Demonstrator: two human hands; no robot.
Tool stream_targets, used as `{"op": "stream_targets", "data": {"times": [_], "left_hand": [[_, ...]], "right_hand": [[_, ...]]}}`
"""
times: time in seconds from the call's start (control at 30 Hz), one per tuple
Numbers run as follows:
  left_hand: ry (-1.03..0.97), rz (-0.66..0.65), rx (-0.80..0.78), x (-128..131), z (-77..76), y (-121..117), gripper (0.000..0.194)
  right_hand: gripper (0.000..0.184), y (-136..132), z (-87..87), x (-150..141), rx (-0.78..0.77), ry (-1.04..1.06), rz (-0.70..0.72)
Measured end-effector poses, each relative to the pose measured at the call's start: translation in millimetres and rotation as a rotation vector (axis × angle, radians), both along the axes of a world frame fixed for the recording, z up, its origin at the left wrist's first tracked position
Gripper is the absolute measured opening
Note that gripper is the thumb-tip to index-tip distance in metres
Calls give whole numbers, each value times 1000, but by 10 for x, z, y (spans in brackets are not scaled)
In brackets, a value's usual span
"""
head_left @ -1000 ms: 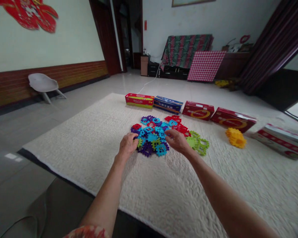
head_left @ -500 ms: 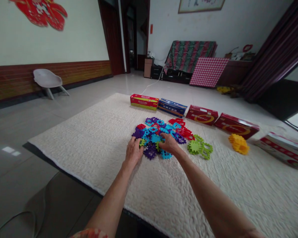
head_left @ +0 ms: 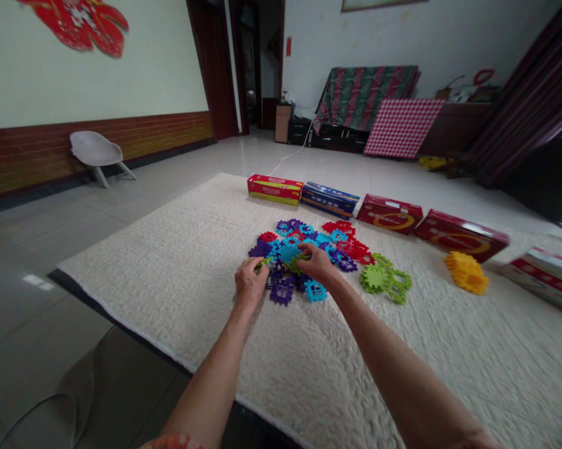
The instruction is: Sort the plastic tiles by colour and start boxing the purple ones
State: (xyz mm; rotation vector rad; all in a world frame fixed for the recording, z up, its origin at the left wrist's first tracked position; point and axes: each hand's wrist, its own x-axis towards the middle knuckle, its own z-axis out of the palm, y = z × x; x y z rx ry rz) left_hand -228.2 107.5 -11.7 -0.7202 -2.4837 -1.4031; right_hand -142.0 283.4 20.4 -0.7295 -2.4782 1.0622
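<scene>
A mixed pile of gear-edged plastic building pieces (head_left: 289,253), in purple, light blue, red and green, lies on the cream quilted mat. My left hand (head_left: 251,279) is at the pile's left side, its fingers closed on a green building piece (head_left: 262,264). At the pile's middle, my right hand (head_left: 316,262) grips another green building piece (head_left: 296,263), partly hidden by the fingers. A purple square piece (head_left: 281,291) and a light blue square piece (head_left: 315,290) lie at the near edge. Several green pieces (head_left: 384,279) sit apart on the right.
Yellow pieces (head_left: 466,272) are stacked farther right. Behind the pile stands a row of boxes: a red and yellow box (head_left: 275,189), a blue box (head_left: 329,199), two dark red ones and a white and red box (head_left: 545,279). The mat (head_left: 169,249) has its edge near me.
Both hands have closed on green pieces and lifted them slightly. The purple square piece at the near edge shows more plainly. The view has tilted down and shifted a little left.
</scene>
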Motion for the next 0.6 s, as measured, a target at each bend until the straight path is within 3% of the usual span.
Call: {"op": "stream_targets", "data": {"times": [0.37,0.5,0.6], "left_hand": [[-229,71,117,27,122,-7,24],[-192,-49,184,270,298,153,22],[-151,-232,194,613,451,517,18]], "right_hand": [[32,95,-24,-11,-62,206,-69],[38,325,-5,252,-49,224,-140],[40,576,16,610,-21,228,-201]]}}
